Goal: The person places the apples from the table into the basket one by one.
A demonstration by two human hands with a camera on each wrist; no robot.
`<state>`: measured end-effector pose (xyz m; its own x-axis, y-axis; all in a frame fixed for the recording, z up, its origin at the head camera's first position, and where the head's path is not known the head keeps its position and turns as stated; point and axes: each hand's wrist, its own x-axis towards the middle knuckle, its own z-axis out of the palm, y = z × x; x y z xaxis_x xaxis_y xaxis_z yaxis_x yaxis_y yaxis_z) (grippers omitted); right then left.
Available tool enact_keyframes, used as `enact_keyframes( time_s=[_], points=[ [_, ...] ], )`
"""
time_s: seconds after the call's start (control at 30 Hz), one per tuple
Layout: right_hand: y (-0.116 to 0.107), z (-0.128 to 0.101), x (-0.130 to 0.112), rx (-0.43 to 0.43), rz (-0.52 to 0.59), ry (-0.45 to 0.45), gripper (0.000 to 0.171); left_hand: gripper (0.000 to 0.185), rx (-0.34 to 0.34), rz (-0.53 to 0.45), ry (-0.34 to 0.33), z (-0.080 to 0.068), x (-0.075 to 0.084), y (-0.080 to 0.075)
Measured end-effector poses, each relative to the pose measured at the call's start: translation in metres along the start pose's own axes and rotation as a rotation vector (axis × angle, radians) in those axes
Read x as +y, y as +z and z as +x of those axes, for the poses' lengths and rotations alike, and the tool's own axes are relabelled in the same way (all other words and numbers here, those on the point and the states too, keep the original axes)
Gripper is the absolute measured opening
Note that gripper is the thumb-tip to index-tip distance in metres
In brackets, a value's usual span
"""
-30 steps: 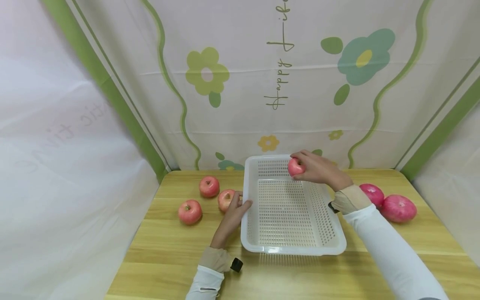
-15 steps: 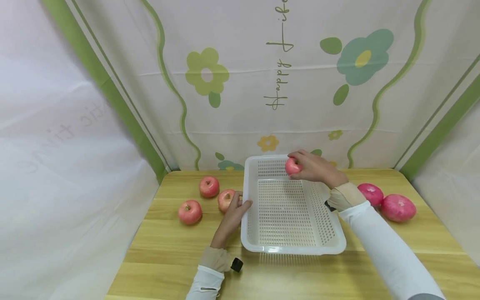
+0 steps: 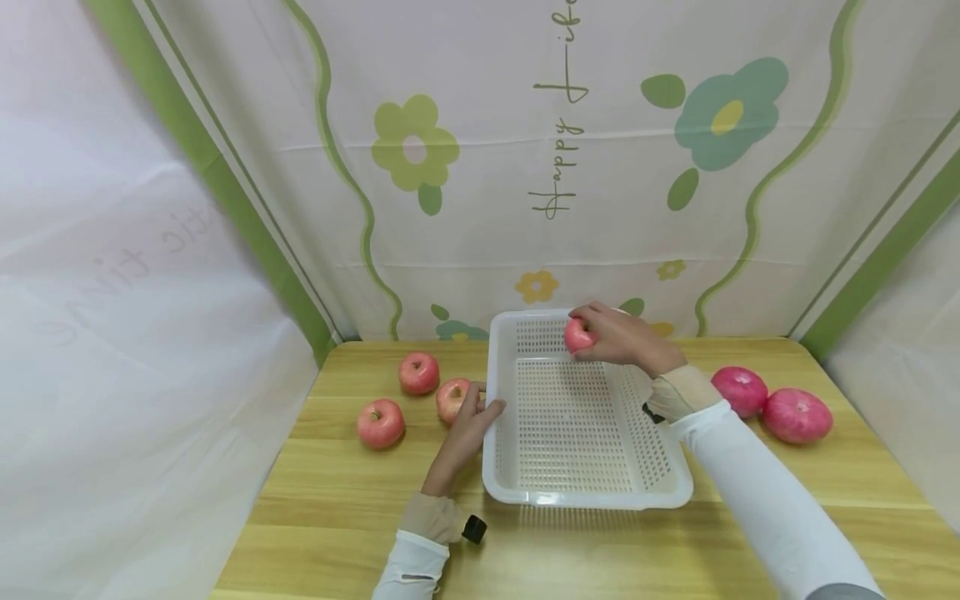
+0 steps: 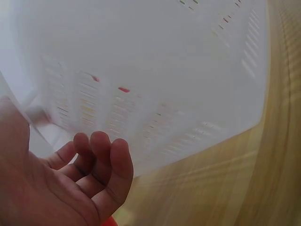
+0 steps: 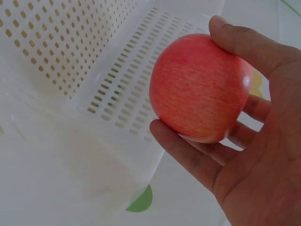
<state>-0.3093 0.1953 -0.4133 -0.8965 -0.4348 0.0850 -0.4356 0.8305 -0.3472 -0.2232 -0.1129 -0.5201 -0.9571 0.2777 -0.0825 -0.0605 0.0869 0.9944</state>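
A white perforated basket (image 3: 585,500) sits in the middle of the wooden table. My right hand (image 3: 611,335) grips a pink-red apple (image 3: 577,336) above the basket's far end. In the right wrist view the apple (image 5: 200,87) lies between thumb and curled fingers (image 5: 188,150), with the basket wall (image 5: 117,94) just below. My left hand (image 3: 468,421) rests against the basket's left wall, thumb near the rim, beside another apple (image 3: 452,398). In the left wrist view its fingers (image 4: 110,162) hang loosely curled next to the basket wall (image 4: 155,70) and hold nothing.
Two more apples (image 3: 418,372) (image 3: 380,422) lie on the table left of the basket. Two larger pink fruits (image 3: 739,390) (image 3: 797,414) lie to its right. Patterned cloth walls close in the table at the back and both sides.
My right hand has carried the apple slightly left over the basket's far end. The left hand and the basket have stayed put.
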Motion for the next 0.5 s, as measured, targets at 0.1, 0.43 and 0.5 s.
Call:
enact_keyframes(
  time_s=[0.1, 0.43, 0.5],
  points=[
    [0.002, 0.001, -0.001, -0.003, -0.011, 0.011, 0.072, 0.043, -0.005, -0.004, -0.001, 0.000, 0.000, 0.000],
    [0.011, 0.006, 0.002, -0.004, -0.028, 0.001, 0.074, 0.041, 0.006, -0.003, -0.009, 0.002, -0.001, -0.001],
    [0.012, 0.006, 0.002, -0.010, -0.035, 0.006, 0.074, 0.041, 0.007, 0.001, -0.013, 0.002, -0.001, 0.000]
  ],
)
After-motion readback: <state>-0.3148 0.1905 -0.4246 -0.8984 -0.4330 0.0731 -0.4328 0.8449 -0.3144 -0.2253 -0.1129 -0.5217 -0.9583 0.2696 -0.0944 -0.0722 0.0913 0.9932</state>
